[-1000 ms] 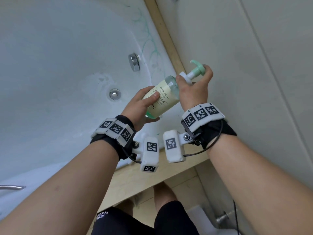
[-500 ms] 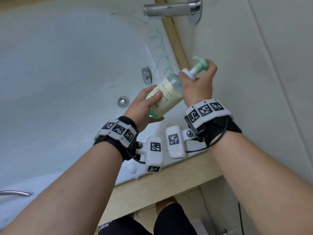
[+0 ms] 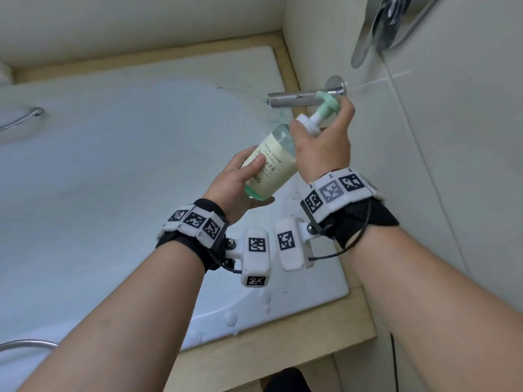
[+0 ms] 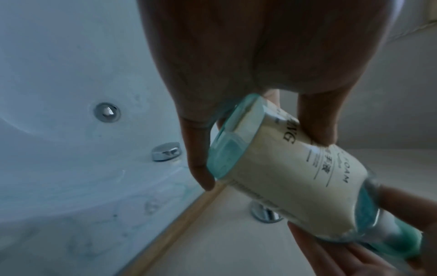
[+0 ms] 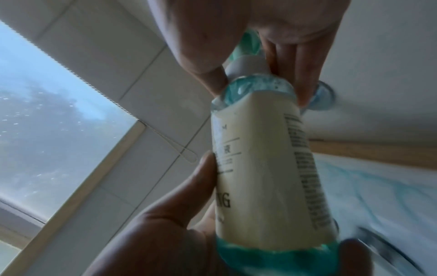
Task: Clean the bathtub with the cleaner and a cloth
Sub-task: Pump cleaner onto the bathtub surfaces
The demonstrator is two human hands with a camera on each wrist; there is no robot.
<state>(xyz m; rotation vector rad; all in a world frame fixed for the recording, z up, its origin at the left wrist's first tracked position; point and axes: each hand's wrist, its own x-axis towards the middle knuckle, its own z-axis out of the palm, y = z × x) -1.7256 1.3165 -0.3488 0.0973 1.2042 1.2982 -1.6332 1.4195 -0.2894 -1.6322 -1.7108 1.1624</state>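
Note:
A clear cleaner bottle [image 3: 270, 168] with a cream label and green liquid tilts over the white bathtub [image 3: 99, 179], its green pump head [image 3: 328, 104] pointing up and right. My left hand [image 3: 240, 182] grips the bottle's lower body [image 4: 279, 162]. My right hand [image 3: 322, 142] holds the white collar and neck [image 5: 248, 71], fingers curled round the pump. Green streaks of cleaner [image 3: 274, 117] lie on the tub's rim near the spout. No cloth is in view.
A chrome spout [image 3: 300, 99] sticks out of the tiled wall just behind the pump. A chrome tap handle [image 3: 379, 29] hangs above it. The drain [image 4: 107, 112] and overflow knob [image 4: 166, 154] sit in the tub. A wooden ledge [image 3: 283, 343] frames the tub, with grab bars [image 3: 19, 120] at left.
The view has tilted upward, bringing the spout and tap handle into sight. Both hands have lifted the bottle toward the spout, keeping the same grip.

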